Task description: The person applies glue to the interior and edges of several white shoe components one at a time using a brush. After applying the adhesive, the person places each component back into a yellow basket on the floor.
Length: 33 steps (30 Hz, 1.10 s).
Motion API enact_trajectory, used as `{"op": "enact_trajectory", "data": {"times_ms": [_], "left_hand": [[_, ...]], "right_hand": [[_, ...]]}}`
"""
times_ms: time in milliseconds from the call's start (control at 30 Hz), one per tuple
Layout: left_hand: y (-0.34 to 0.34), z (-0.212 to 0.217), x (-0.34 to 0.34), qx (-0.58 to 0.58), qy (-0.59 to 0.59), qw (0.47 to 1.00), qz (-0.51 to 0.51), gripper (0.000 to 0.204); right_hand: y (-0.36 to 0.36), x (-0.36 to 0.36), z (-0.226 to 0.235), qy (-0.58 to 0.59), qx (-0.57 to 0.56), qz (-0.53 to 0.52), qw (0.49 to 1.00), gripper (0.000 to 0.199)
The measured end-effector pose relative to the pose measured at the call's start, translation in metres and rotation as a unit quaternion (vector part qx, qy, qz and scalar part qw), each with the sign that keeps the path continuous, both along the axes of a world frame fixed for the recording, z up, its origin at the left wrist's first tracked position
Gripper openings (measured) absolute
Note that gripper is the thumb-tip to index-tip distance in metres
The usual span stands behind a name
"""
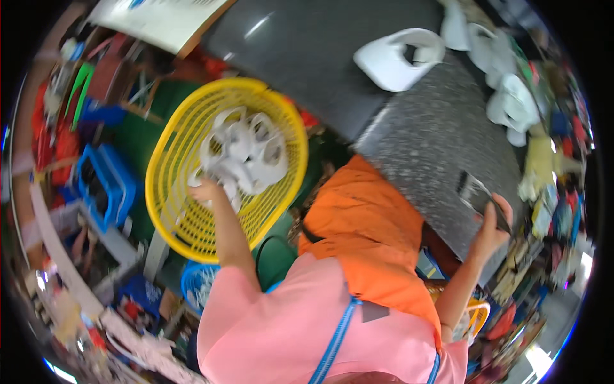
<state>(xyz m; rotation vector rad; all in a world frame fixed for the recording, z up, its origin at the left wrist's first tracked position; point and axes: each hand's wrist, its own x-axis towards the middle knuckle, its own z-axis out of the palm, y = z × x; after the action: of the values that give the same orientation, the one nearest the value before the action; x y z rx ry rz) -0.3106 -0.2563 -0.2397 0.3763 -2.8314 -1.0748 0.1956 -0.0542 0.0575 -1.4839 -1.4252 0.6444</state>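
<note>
My left hand (205,191) reaches into a yellow plastic basket (167,142), its fingers closed on the edge of a white piece that looks like a shoe upper. Several more white shoe uppers (240,142) lie heaped in the basket. On the right, above the dark speckled tabletop, my right hand (491,225) is closed round a dark-handled tool (473,194). The tool's pale end is blurred, so its kind cannot be made out. Another white shoe upper (388,64) rests on the table's far part.
More white uppers (511,105) line the table's right edge. Blue crates (105,185) and a blue basket (199,285) stand at the left. A white board (160,22) lies at the far left, and cluttered materials (543,217) fill the right side.
</note>
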Motion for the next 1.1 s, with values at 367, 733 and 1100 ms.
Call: {"op": "enact_trajectory", "data": {"times_ms": [367,733,1100], "left_hand": [[0.300,0.255,0.153,-0.047,0.472,0.433,-0.766,0.060],[0.324,0.299,0.223,0.526,-0.576,0.269,-0.565,0.069],[0.301,0.269,0.293,0.516,-0.561,0.401,-0.508,0.044]], "right_hand": [[0.009,-0.006,0.011,0.096,-0.044,0.048,0.993,0.015],[0.065,0.010,0.038,0.242,-0.123,0.245,0.931,0.029],[0.069,-0.065,0.036,-0.405,-0.093,0.361,0.835,0.030]]}}
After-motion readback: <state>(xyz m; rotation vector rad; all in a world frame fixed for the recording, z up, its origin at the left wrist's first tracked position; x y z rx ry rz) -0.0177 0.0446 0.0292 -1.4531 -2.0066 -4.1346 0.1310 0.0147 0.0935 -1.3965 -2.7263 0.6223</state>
